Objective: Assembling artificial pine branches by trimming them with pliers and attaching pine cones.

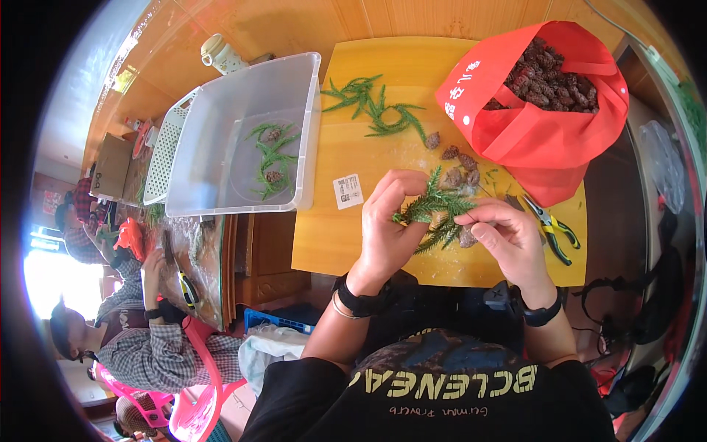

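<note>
Over the near part of the yellow board, my left hand is closed around a green artificial pine sprig. My right hand pinches the sprig's right side between thumb and forefinger. Whether a wire or a cone is also in that pinch is hidden. Just behind my fingers lie several loose pine cones. Pliers with yellow and black handles rest to the right of my right hand. Further back, more pine sprigs are spread on the board.
A red bag full of pine cones stands at the back right. On the left, a clear plastic bin contains sprigs with cones. A white card lies on the board. Other people work at a table far left.
</note>
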The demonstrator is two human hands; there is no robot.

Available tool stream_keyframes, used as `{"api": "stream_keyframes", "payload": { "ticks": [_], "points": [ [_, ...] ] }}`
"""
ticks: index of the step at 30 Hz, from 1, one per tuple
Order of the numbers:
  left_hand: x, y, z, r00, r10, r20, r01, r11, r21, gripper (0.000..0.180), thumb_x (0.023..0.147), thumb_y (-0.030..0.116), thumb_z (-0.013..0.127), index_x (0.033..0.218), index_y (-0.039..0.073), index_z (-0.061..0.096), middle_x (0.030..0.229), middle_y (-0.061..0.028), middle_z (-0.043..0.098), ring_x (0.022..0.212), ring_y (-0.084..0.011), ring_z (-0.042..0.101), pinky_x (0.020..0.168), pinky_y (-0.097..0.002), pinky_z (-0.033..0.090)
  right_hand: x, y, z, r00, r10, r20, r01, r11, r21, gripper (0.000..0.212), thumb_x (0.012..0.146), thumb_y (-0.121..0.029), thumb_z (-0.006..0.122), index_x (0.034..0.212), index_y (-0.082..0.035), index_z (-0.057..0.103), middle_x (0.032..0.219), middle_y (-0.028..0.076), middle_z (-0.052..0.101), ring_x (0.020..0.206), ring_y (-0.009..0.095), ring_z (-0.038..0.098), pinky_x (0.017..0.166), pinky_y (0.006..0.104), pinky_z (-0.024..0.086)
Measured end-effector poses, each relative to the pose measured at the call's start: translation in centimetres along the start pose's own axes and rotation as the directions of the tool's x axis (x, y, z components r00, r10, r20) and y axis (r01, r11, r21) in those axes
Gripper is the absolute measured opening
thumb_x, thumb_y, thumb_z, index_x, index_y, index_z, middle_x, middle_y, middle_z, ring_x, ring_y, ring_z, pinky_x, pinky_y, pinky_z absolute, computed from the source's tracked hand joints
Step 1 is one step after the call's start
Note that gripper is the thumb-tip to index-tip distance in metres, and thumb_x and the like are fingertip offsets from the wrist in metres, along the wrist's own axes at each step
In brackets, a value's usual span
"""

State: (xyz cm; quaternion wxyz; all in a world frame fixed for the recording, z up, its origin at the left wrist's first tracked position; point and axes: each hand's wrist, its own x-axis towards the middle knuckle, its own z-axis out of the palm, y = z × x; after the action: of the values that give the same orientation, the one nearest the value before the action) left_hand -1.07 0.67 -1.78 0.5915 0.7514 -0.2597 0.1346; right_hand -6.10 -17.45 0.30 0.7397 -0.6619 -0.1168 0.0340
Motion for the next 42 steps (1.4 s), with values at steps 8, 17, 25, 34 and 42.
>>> {"api": "stream_keyframes", "payload": {
  "ticks": [8, 17, 25, 34, 42],
  "points": [
    [-0.2, -0.4, -0.3, 0.997, -0.042, 0.060, 0.048, 0.993, -0.112, 0.019, 0.071, -0.009, 0.063, 0.081, 0.000, 0.050, 0.080, -0.0050, 0.055, 0.075, -0.0098, 0.054, 0.064, -0.0226, 0.044, -0.1, -0.4, -0.1, 1.000, 0.018, 0.007, -0.019, 0.996, 0.086, 0.015, 0.085, -0.002, 0.054, 0.096, 0.006, 0.059, 0.101, 0.012, 0.055, 0.081, 0.014, 0.057, 0.073, 0.0248, 0.047],
    [-0.2, 1.4, 0.6, 0.904, -0.425, 0.033, 0.404, 0.828, -0.388, 0.012, 0.089, 0.011, 0.051, 0.086, 0.000, 0.052, 0.084, -0.0040, 0.059, 0.079, -0.0087, 0.054, 0.069, -0.0227, 0.043, 0.1, -0.4, 0.2, 1.000, 0.030, 0.003, -0.030, 0.998, 0.053, 0.015, 0.085, -0.004, 0.054, 0.096, 0.006, 0.060, 0.099, 0.011, 0.055, 0.082, 0.013, 0.055, 0.072, 0.0230, 0.045],
    [-0.2, 1.1, 1.2, 0.815, -0.506, 0.283, 0.499, 0.365, -0.786, 0.014, 0.091, 0.016, 0.048, 0.097, 0.004, 0.052, 0.099, -0.0088, 0.057, 0.089, -0.0142, 0.054, 0.078, -0.0291, 0.044, 0.1, -0.4, -0.5, 0.999, 0.020, -0.033, -0.019, 0.999, 0.035, 0.016, 0.086, -0.006, 0.054, 0.096, 0.006, 0.060, 0.099, 0.010, 0.056, 0.083, 0.012, 0.055, 0.072, 0.0229, 0.045],
    [-0.1, 0.9, -0.2, 0.746, -0.444, 0.496, 0.660, 0.397, -0.637, 0.030, 0.079, 0.007, 0.056, 0.108, 0.002, 0.050, 0.103, -0.0058, 0.052, 0.097, -0.0151, 0.050, 0.088, -0.0302, 0.040, 0.2, -0.2, -0.8, 0.999, 0.026, -0.038, -0.027, 0.999, -0.024, 0.016, 0.085, -0.006, 0.055, 0.095, 0.005, 0.060, 0.098, 0.010, 0.056, 0.082, 0.011, 0.052, 0.072, 0.0223, 0.041],
    [0.2, 0.6, -0.2, 0.857, -0.306, 0.414, 0.482, 0.758, -0.439, 0.034, 0.072, 0.008, 0.065, 0.104, 0.003, 0.051, 0.094, -0.0021, 0.051, 0.087, -0.0092, 0.048, 0.076, -0.0231, 0.041, 0.2, -0.6, -0.6, 0.999, 0.052, 0.000, -0.052, 0.996, -0.068, 0.015, 0.084, -0.003, 0.055, 0.094, 0.006, 0.060, 0.098, 0.011, 0.057, 0.082, 0.012, 0.053, 0.071, 0.0229, 0.042]
  ]
}}
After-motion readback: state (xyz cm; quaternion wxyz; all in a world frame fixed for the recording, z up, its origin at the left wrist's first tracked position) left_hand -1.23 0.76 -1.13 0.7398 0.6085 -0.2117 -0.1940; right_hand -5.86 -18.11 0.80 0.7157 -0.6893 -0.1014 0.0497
